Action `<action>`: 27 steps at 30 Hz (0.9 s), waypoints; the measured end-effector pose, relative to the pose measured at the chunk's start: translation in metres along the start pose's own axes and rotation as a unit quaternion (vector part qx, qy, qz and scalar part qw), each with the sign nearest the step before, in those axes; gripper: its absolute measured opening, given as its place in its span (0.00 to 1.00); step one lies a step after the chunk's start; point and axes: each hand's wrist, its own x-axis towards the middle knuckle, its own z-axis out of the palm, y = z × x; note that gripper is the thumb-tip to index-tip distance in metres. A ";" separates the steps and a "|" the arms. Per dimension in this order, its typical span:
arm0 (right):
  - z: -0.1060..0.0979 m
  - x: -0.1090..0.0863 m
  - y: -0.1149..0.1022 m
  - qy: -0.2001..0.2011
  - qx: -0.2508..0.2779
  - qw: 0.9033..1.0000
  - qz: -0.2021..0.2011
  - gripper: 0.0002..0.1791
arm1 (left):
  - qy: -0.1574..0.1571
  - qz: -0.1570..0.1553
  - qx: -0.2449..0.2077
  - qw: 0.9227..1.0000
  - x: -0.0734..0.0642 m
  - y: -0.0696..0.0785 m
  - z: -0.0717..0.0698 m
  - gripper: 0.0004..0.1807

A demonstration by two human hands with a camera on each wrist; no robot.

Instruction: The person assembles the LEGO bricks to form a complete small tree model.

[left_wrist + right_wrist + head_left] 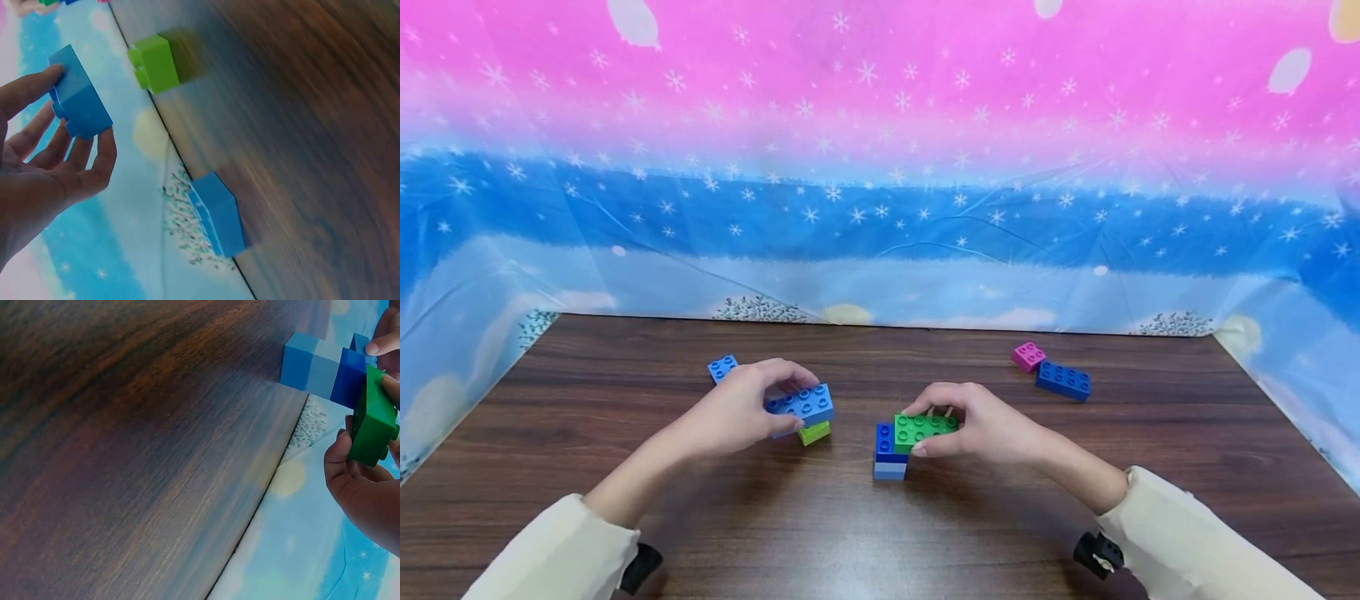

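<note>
Head view: the space behind the table is enclosed by a smooth, lightly creased backdrop (880, 150), banded in pink, blue and pale blue and printed with white snowflakes. Below it, a broad table (1150, 442) is surfaced in dark brown wood grain, and a soft sheen is reflected near its front. Both forearms are covered by cream fabric sleeves (1195, 533). By the left hand (737, 412), a glossy blue brick (812, 404) is pinched between thumb and fingers and held up off the table. By the right hand (985, 421), a green brick (917, 429) is pinched at the top of an upright stack (891, 458) of blue-toned blocks; whether their studs are joined cannot be told. At the far right, an oblong dark blue brick (1063, 381) is laid just beside a squarish pink brick (1029, 356). Beyond the left hand, a loose blue brick (722, 365) is partly hidden, while a small lime brick (815, 433) is overlapped by the raised one.
</note>
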 end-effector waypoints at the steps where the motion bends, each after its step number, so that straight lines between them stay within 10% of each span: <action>1: 0.000 0.000 0.000 0.000 0.000 1.000 -0.001 0.17 | -0.002 0.004 -0.003 1.000 0.000 0.002 0.001 0.20; 27: 0.000 0.001 0.003 0.001 -0.001 1.000 -0.007 0.17 | -0.058 0.096 -0.006 0.994 0.008 0.030 0.024 0.18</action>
